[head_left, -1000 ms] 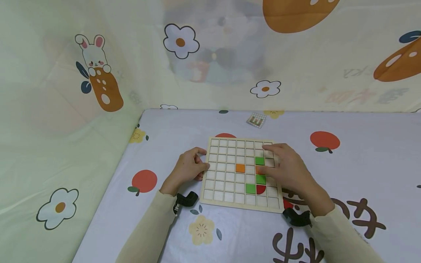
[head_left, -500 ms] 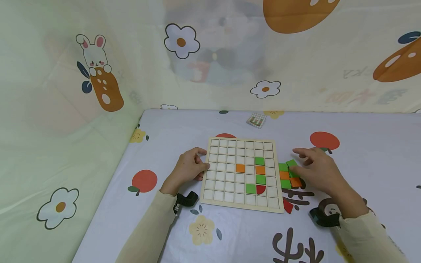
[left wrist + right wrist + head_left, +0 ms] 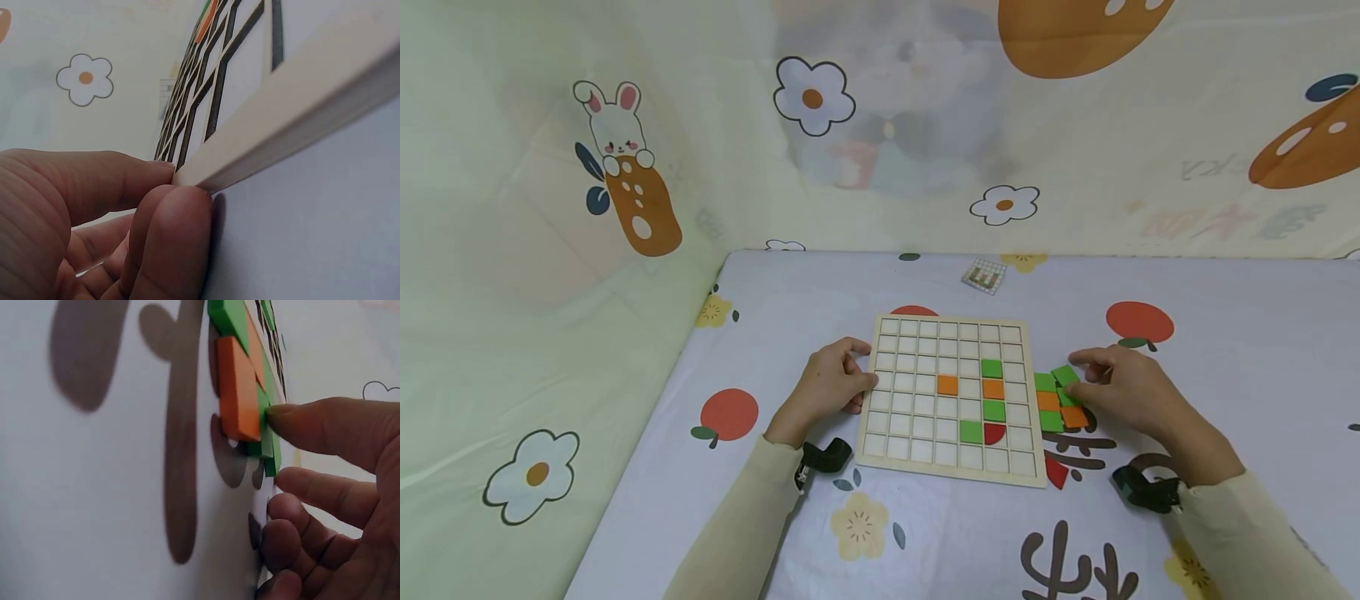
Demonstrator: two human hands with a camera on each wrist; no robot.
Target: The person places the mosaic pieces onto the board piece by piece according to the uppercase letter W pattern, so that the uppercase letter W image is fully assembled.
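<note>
A wooden grid board lies flat on the table. It holds green square tiles, two orange square tiles and a red rounded tile. My left hand pinches the board's left rim between thumb and fingers. At the board's right side lies a cluster of loose green and orange tiles. My right hand is at the cluster's right edge. Its thumb touches a green tile; the index fingertip is close to the tiles' far end, the other fingers loosely bent.
A small patterned grid card lies behind the board. A printed cloth covers the table, and a patterned curtain hangs behind and to the left. Each wrist wears a black camera.
My right hand has moved right, off the board to the loose tiles, uncovering an orange tile on the grid. Over the last half second it has barely shifted. The left hand stays on the rim.
</note>
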